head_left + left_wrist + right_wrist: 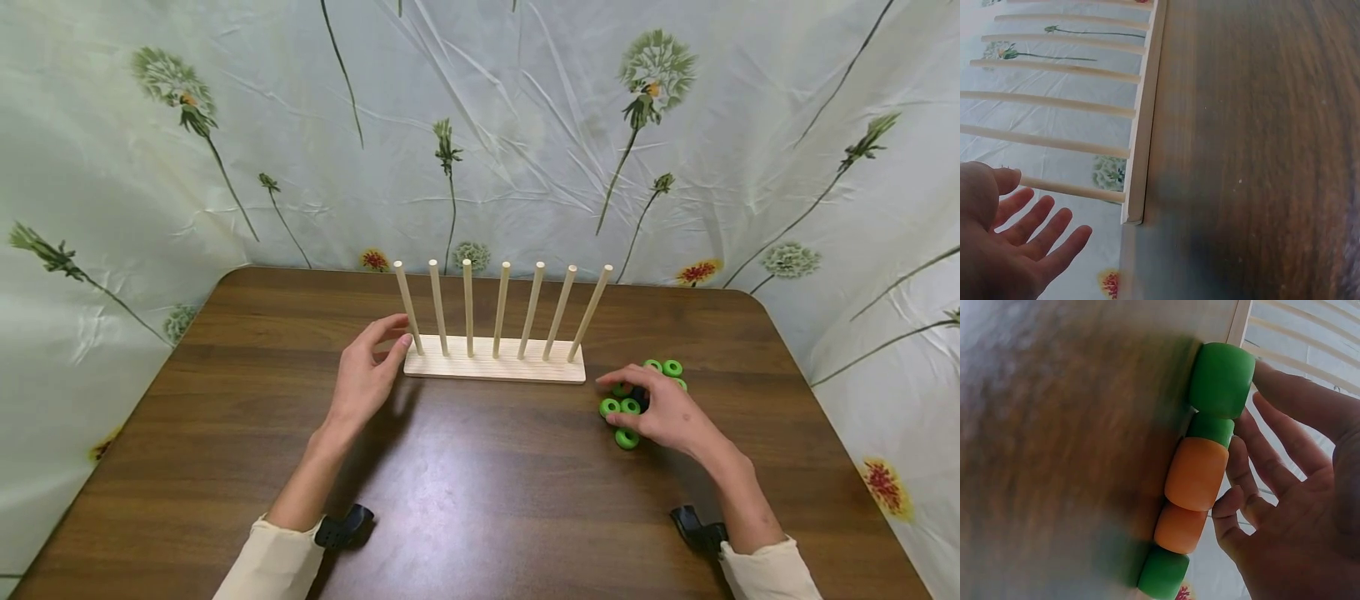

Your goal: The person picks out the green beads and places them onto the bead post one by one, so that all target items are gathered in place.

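Note:
A pale wooden rack (483, 371) stands on the table, with several upright pegs in a row. My left hand (363, 371) is at its left end, fingers loosely bent around the endmost peg (408, 308); whether it touches the wood is unclear. Over a cluster of small rings to the right of the rack hovers my right hand (667, 410), thumb and fingers spread. Its thumb lies against or very near a green ring (1221, 380). In the right wrist view, orange rings (1196, 474) stand among the green ones. My hand partly hides the cluster in the head view.
The brown wooden table (450, 492) reaches back to a pale curtain (525, 125) printed with flowers. More green rings (672, 367) lie beyond my right hand. Black wrist straps with cameras (345, 527) sit at both cuffs.

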### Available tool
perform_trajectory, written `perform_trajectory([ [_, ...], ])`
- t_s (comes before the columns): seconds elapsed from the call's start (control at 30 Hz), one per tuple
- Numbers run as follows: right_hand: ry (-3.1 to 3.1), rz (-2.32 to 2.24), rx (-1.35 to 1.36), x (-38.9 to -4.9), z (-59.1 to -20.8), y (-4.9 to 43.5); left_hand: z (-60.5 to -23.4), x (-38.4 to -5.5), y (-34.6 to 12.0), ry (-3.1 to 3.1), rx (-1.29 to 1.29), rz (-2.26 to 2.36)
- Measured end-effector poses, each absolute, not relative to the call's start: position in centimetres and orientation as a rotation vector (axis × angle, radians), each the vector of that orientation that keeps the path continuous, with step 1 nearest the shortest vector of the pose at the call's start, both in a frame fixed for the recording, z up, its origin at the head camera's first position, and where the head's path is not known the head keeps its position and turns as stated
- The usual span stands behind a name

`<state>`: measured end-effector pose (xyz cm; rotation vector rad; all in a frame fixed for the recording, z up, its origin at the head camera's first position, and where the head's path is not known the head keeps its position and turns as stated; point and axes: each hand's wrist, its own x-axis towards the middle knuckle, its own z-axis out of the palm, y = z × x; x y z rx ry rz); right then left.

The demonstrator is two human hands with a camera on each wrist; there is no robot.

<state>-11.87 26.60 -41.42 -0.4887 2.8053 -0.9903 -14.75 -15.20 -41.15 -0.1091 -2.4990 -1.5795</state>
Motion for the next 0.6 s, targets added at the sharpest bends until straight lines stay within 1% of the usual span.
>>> perform_trajectory([
  [0.33,2.870,-0.863,-0.538,-11.88,-42.01,26.84,-41.09,-14.51,-14.81,-2.498,-0.108,-1.604],
  [0.6,2.876,-0.855,-0.555,-12.21,-41.91,26.68,-40.92,-14.73,-14.87,-2.471,-0.110,-1.597],
])
